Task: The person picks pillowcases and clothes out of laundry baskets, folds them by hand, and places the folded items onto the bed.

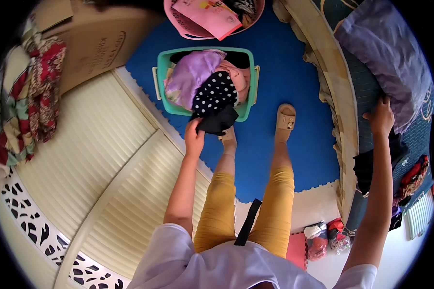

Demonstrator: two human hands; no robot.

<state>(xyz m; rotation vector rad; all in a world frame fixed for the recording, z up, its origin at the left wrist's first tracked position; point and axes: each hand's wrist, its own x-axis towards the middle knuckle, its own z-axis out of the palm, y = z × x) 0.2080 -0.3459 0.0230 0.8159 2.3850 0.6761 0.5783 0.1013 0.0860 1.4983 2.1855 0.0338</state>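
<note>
My left hand (194,137) is closed on a piece of black cloth (218,120) at the near edge of a teal plastic basket (248,113). Inside the basket lie a shiny lilac cloth (193,77), a black cloth with white polka dots (216,93) and pink fabric (240,79). Over on the bed at the right, my right hand (382,117) has its thumb spread out and its fingertips at the lower edge of a grey-purple satiny cushion or cloth (388,53). Dark clothing (364,168) lies just below that hand.
A pink basket (185,32) with a pink packet stands beyond the teal one on blue foam mats (304,144). Left are a cardboard box (94,58), hanging patterned clothes (46,91) and a cream slatted panel (91,139). The bed (342,91) edges the right side.
</note>
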